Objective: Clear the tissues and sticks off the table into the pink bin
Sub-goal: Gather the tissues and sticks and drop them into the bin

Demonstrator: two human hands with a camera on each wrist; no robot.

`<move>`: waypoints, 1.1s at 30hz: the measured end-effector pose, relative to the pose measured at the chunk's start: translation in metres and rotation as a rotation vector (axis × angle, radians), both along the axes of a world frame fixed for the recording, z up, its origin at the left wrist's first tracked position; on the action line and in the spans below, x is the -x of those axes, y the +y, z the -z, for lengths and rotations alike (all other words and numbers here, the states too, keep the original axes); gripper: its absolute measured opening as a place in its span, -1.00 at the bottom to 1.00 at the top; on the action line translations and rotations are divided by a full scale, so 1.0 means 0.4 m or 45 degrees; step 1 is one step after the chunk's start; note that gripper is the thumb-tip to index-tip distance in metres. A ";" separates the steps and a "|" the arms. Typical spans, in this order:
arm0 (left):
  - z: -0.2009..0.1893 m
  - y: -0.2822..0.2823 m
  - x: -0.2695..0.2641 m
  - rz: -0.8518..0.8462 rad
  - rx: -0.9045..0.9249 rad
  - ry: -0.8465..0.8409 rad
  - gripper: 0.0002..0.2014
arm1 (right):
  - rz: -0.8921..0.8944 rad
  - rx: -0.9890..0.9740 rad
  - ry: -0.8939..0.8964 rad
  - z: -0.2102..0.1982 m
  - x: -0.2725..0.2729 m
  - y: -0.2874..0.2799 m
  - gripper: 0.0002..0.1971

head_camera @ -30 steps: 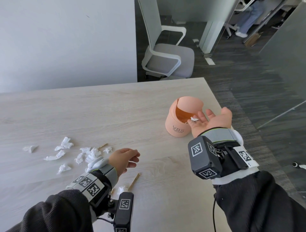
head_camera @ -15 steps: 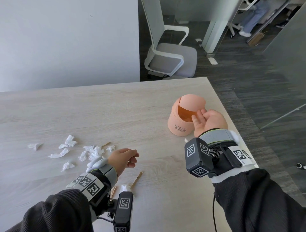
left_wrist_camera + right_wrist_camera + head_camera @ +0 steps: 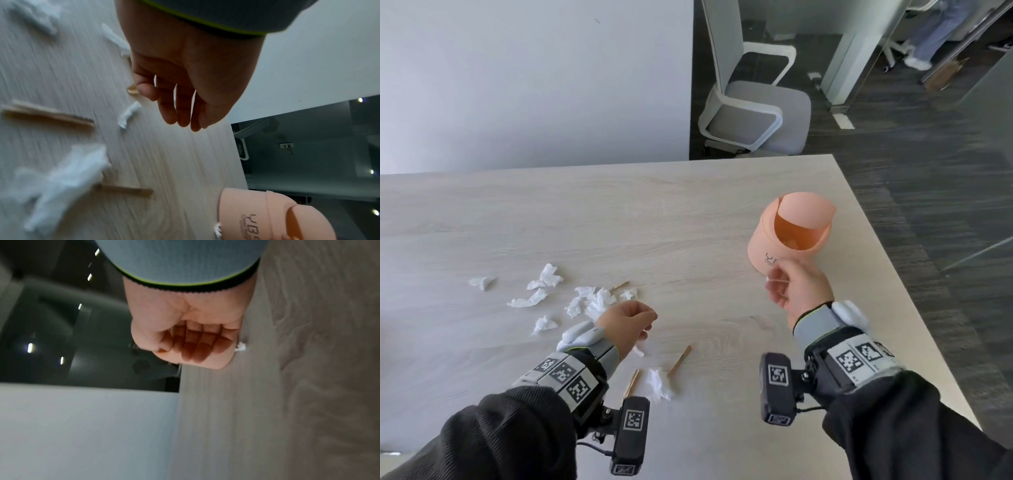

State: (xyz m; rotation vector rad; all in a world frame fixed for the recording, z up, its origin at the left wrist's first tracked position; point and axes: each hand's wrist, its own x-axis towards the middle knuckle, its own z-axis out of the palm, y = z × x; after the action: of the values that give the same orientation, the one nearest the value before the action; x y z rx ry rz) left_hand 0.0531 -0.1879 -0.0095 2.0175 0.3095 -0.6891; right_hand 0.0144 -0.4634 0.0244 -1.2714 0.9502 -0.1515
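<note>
The pink bin (image 3: 774,246) stands at the table's right with its swing lid tipped open. My right hand (image 3: 779,291) hovers just in front of it, fingers curled into the palm (image 3: 191,352), holding nothing. A tiny tissue scrap (image 3: 240,347) lies on the table by the bin's base (image 3: 217,230). My left hand (image 3: 645,325) hangs over the table with relaxed, empty fingers (image 3: 176,113). Crumpled tissues (image 3: 544,277) are scattered to its left. One tissue (image 3: 659,382) and two wooden sticks (image 3: 679,359) (image 3: 631,380) lie near my left wrist; a third stick (image 3: 619,285) sits among the tissues.
The wooden table (image 3: 688,205) ends in an edge just right of the bin, with dark floor beyond. A white office chair (image 3: 756,116) stands past the far edge beside a white wall panel (image 3: 534,85).
My right hand has pulled back from the bin's opening, turned over and curled its fingers; the tissue that lay on its palm is gone. My left hand has barely moved.
</note>
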 end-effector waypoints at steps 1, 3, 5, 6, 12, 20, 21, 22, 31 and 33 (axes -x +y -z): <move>0.003 0.020 0.003 0.015 -0.050 -0.052 -0.91 | -0.207 0.148 0.081 0.031 0.006 0.017 -0.90; 0.009 0.062 0.013 0.067 -0.173 -0.124 -0.92 | -0.574 0.430 0.205 0.083 0.021 0.054 -0.90; 0.018 0.100 0.020 0.109 -0.263 -0.156 -0.92 | -0.872 0.674 0.305 0.127 0.033 0.082 -0.94; 0.023 0.122 0.026 0.142 -0.324 -0.160 -0.93 | -1.030 0.767 0.372 0.140 0.039 0.098 -0.98; 0.073 0.252 0.063 0.242 -0.665 -0.219 -0.83 | -1.450 1.049 0.490 0.193 0.071 0.163 -0.46; 0.093 0.295 0.120 0.363 -0.752 -0.138 -0.22 | -1.790 1.125 0.321 0.202 0.087 0.309 -0.13; 0.093 0.291 0.122 0.399 -0.763 -0.129 -0.17 | -1.840 1.155 0.302 0.202 0.091 0.324 -0.14; 0.098 0.290 0.127 0.433 -0.762 -0.122 -0.15 | -1.888 1.184 0.275 0.207 0.095 0.343 -0.20; 0.121 0.280 0.109 0.523 -0.632 -0.173 -0.86 | -1.920 1.203 0.174 0.233 0.086 0.403 -0.80; 0.119 0.286 0.099 0.521 -0.598 -0.156 -0.89 | -1.763 1.147 0.140 0.227 0.073 0.384 -0.83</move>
State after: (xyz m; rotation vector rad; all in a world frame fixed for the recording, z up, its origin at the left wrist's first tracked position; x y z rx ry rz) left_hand 0.0135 -0.0733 -0.0569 2.5996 -0.0259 -0.7896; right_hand -0.0148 -0.3097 -0.0663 -2.5177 -0.1512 0.6524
